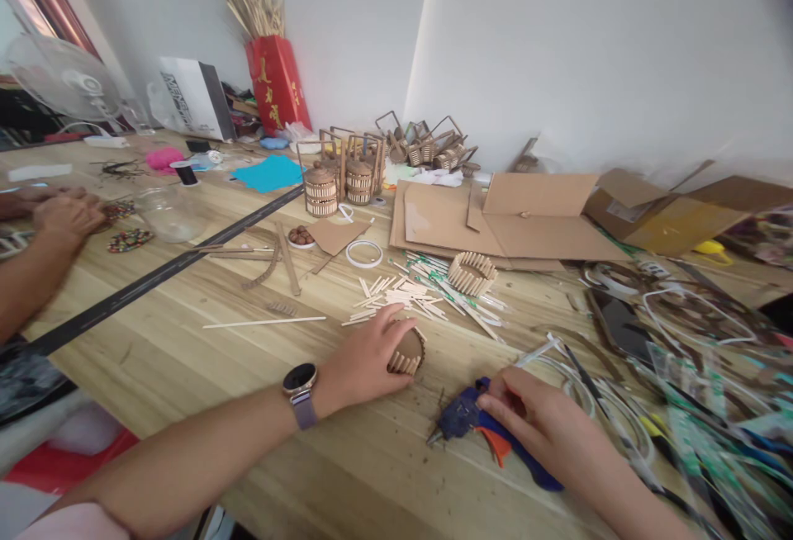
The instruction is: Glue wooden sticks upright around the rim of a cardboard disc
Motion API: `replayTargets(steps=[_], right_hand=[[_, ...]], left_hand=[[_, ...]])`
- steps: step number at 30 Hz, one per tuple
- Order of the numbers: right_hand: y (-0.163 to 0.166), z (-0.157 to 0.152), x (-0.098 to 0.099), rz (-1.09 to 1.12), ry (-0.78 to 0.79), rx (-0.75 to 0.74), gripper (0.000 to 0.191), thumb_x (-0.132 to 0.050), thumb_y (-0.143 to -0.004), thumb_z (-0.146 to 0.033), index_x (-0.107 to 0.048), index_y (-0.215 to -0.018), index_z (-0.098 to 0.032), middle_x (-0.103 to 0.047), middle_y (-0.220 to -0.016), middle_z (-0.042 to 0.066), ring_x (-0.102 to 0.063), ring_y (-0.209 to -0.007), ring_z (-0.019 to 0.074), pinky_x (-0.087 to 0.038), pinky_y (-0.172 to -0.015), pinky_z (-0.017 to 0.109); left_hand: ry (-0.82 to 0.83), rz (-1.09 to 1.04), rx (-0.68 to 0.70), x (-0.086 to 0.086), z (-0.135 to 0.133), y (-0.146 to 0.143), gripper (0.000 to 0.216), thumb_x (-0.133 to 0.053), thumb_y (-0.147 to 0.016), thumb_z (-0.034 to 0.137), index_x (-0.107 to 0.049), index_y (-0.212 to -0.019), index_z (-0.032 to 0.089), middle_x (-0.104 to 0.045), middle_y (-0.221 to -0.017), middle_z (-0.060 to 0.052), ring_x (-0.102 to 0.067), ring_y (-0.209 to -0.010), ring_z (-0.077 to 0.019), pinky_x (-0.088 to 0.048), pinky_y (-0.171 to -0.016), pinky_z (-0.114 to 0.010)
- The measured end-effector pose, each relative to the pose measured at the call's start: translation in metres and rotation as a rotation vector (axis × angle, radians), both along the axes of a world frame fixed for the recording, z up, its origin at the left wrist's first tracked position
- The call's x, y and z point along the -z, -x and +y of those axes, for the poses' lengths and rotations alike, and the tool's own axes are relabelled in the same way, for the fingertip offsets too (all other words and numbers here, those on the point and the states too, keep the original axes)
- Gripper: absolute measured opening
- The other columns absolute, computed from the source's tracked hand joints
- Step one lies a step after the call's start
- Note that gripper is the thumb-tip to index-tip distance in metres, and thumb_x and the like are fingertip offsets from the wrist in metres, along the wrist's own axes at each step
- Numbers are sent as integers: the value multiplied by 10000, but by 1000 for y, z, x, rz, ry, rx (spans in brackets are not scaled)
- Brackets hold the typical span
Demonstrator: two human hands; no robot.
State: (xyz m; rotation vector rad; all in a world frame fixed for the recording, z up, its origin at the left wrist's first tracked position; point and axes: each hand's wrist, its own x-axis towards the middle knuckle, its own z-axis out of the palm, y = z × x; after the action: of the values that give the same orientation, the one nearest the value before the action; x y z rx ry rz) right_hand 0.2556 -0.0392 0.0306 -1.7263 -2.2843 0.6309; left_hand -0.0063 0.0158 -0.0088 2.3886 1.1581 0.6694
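My left hand (369, 357), a watch on its wrist, is closed around a small round cardboard piece (410, 350) edged with short wooden sticks, pressing it on the wooden table (186, 375). My right hand (545, 420) lies over a blue glue gun (466, 419) with an orange trigger that rests on the table; the fingers curl on its body. A heap of loose short sticks (396, 296) lies just beyond my left hand, and a ring of sticks (472, 272) stands behind it.
Another person's hands (62, 214) rest at the far left near beads and a glass jar (167, 211). Flattened cardboard (496, 222), finished stick baskets (338, 181), a tape roll (364, 253), a red vase (276, 82), a fan (62, 78) and tangled wires (681, 342) crowd the table.
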Motion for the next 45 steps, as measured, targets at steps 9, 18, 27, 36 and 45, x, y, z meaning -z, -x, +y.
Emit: replayTargets(steps=[9,18,27,36,45], right_hand=[[-13,-7,-1,-11,172,68,137,-646,-750,-301,-523,-762,-242,-658,-698,3,-579,-640,191,-402,-583,267],[-13,-11,-9,43,160,-1,166,-599,-816,-394,-634,-799,-233,-681,-731,24,-622,-677,208,-448,-619,274],[-10,-11,-13,124,104,34,271,-463,-881,-462,-601,-854,-230,-676,-781,43,-611,-700,208,-482,-653,308],[-2,-7,-2,233,10,173,284,-558,-768,-495,-630,-756,-220,-631,-670,13,-577,-621,189,-480,-558,272],[1,-9,20,375,105,156,416,-611,-767,-553,-746,-972,-216,-763,-963,55,-687,-903,270,-559,-849,367]], left_hand=[[-15,-19,-20,-1,-1,-2,787,-822,-701,267,-420,-1378,254,-360,-1500,-141,-392,-1377,-335,-391,-1111,-512],[-74,12,-59,2,-2,-4,790,-849,-688,297,-431,-1356,241,-390,-1477,-149,-399,-1367,-338,-390,-1108,-519],[-58,-34,-22,0,-3,-2,736,-764,-717,164,-416,-1359,256,-340,-1505,-141,-369,-1394,-330,-378,-1123,-511],[-43,-69,-48,4,-2,-3,769,-797,-703,208,-409,-1363,274,-313,-1514,-142,-362,-1396,-342,-390,-1104,-534],[-42,-49,-46,2,-3,-2,776,-776,-713,184,-392,-1380,284,-302,-1518,-136,-426,-1348,-343,-424,-1073,-522]])
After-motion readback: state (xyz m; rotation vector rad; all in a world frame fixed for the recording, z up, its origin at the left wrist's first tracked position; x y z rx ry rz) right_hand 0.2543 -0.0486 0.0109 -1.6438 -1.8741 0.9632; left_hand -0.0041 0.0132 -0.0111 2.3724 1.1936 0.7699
